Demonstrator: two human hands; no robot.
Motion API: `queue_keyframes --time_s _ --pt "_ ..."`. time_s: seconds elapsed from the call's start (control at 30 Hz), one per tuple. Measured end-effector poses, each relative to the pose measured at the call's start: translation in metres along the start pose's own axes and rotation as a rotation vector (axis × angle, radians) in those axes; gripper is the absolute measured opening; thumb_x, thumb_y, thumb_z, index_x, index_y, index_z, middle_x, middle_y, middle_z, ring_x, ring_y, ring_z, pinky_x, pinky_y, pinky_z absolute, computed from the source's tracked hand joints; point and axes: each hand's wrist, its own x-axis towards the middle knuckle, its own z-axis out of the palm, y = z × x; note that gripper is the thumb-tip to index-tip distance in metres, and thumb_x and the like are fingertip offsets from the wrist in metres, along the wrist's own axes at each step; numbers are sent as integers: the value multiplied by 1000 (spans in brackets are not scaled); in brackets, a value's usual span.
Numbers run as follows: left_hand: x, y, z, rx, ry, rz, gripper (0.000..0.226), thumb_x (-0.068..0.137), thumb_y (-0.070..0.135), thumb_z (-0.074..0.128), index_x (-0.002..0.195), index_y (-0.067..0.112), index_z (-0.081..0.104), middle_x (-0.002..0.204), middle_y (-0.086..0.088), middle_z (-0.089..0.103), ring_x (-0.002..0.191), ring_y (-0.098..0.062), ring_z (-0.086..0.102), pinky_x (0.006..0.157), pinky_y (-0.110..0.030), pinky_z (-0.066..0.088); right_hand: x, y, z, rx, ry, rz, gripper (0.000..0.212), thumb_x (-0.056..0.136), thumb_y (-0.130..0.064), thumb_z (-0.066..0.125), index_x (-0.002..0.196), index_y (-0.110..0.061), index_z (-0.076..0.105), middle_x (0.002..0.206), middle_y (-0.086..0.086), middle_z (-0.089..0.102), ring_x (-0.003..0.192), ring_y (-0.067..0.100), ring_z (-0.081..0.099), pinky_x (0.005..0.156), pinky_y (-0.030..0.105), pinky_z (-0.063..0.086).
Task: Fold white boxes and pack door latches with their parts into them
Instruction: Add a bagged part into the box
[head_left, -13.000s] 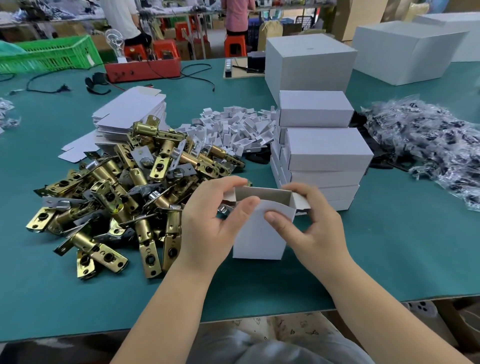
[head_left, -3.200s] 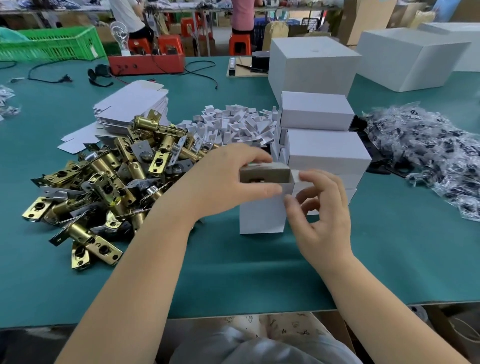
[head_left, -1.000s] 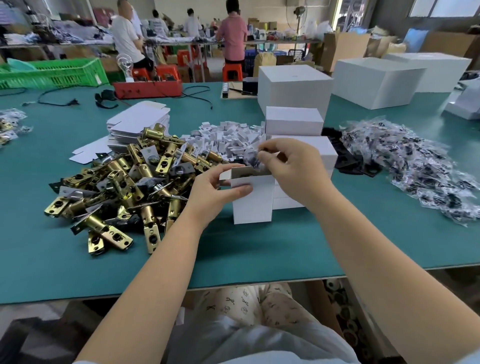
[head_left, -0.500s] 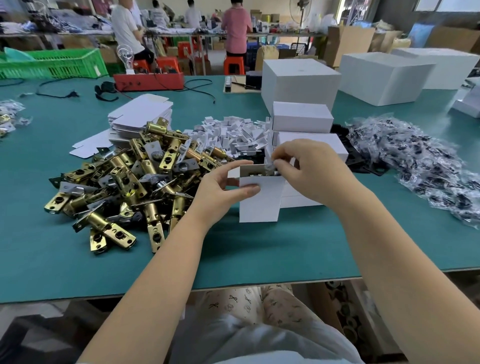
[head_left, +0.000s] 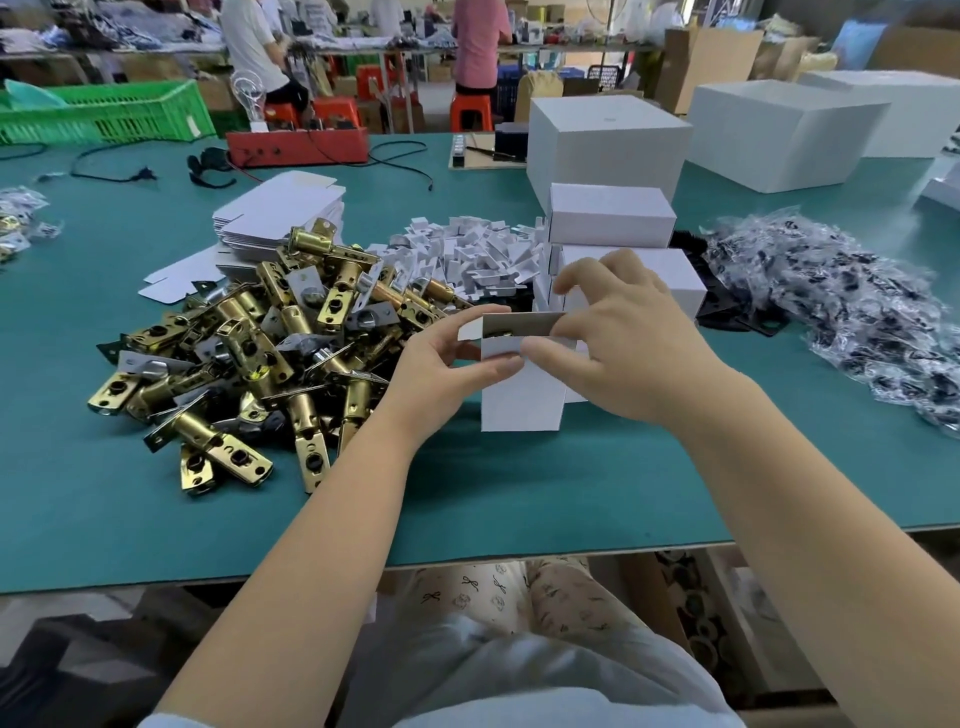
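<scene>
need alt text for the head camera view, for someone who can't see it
A person's left hand and right hand hold a small upright white box, its top still open, on a green table. A pile of brass door latches lies to its left, a stack of closed white boxes stands behind it, and clear bagged parts lie to the right.

Both bare forearms reach forward from the near edge and converge at centre. The left hand (head_left: 441, 364) has its thumb stretched rightward and its fingers curled behind. The right hand (head_left: 618, 338) is palm-down, thumb and forefinger pinching, its other fingers arched above.
</scene>
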Motion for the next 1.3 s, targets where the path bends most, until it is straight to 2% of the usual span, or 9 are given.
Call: queue_keyframes --time_s 0.13,0.2,0.27,0.4,0.63,0.83,1.03,1.17,1.3 --pt "1 -3 -3 -1 -8 -33 44 78 28 75 120 36 63 109 3 73 105 -19 67 87 -32 55 -7 2 10 130 64 38 54 92 -58 38 113 -19 68 145 4 38 133 19 23 107 32 18" --pt "3 -5 -6 -71 -8 -92 46 81 27 69 125 32 57 102 5 74 102 -17 68 85 -31 56 -23 -1 22 265 379 50 37 92 -36 55 114 -8 65 128 14 50 119 28 43 98 27 31" --pt "5 -6 -8 -103 3 -120 51 80 26 67 129 28 51 97 4 75 101 -17 69 85 -31 56 -44 -4 36 405 593 135 33 86 -27 53 107 -4 65 103 5 57 90 14 54 81 18 38" --pt "8 -2 -8 -373 39 -126 45 77 10 55 121 19 51 90 0 74 83 -17 71 73 -28 56 -61 2 60 725 426 416 35 90 -21 55 125 -19 54 103 -22 54 89 -5 55 77 13 42" --pt "8 2 -6 -500 2 -161 39 77 27 62 115 22 59 95 2 74 84 -13 69 74 -29 54 -45 -3 54 903 334 308 61 81 -29 53 140 -35 38 126 -28 43 109 -7 49 86 5 40" --pt "6 0 0 -389 33 -134 34 88 36 58 121 27 60 107 4 73 94 -11 68 77 -25 55 -33 -7 48 815 322 190 39 87 -25 55 126 -27 59 128 -23 49 123 -2 43 102 15 35" --pt "5 4 9 -314 15 -102 44 84 17 58 128 20 61 117 -5 69 102 -17 62 83 -28 52 -17 -14 47 910 459 294 22 92 -9 59 90 -28 68 107 -16 53 99 -11 49 84 3 35" --pt "2 4 13 -299 3 -25 44 84 9 52 114 36 71 108 1 72 97 -12 64 80 -24 53 -12 -14 45 1100 465 248 63 88 3 55 121 -49 40 123 -13 42 91 -6 53 84 11 42" --pt "0 7 17 -256 108 81 39 89 10 52 105 37 75 103 7 74 98 -7 65 83 -21 51 -2 -8 43 1113 333 167 72 89 6 46 127 -52 28 130 -21 46 109 5 53 87 17 43"
